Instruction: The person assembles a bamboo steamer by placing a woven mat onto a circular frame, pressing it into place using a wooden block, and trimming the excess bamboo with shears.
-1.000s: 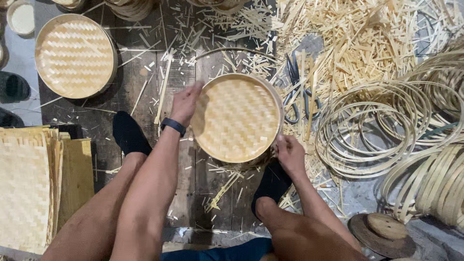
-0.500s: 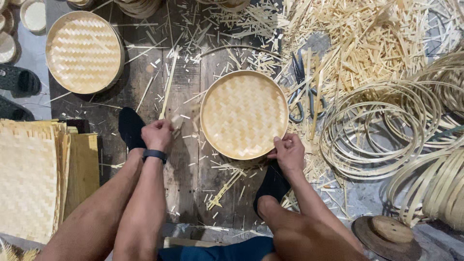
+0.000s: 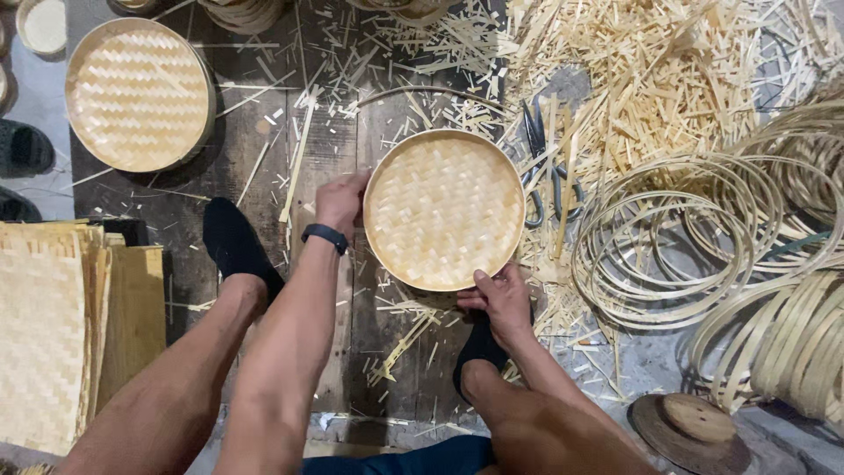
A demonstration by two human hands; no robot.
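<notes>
The left hand [image 3: 341, 200] has returned to the woven bamboo tray [image 3: 444, 209], gripping its left rim. The right hand [image 3: 503, 299] clasps the near rim, so both hands now hold it again.

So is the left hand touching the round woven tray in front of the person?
Touching. The head view shows the left hand with its fingers against the left rim of the round woven bamboo tray; no gap is visible.

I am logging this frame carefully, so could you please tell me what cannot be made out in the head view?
- Underside of the round woven tray: faces the boards.
- Right hand fingertips: curled under the tray's rim.
- Scissors: partly buried under bamboo strips.
- Bamboo hoops: cut off by the right edge.
- Woven mats: cut off by the left edge.
- Left hand: fingers partly behind the rim.
</notes>
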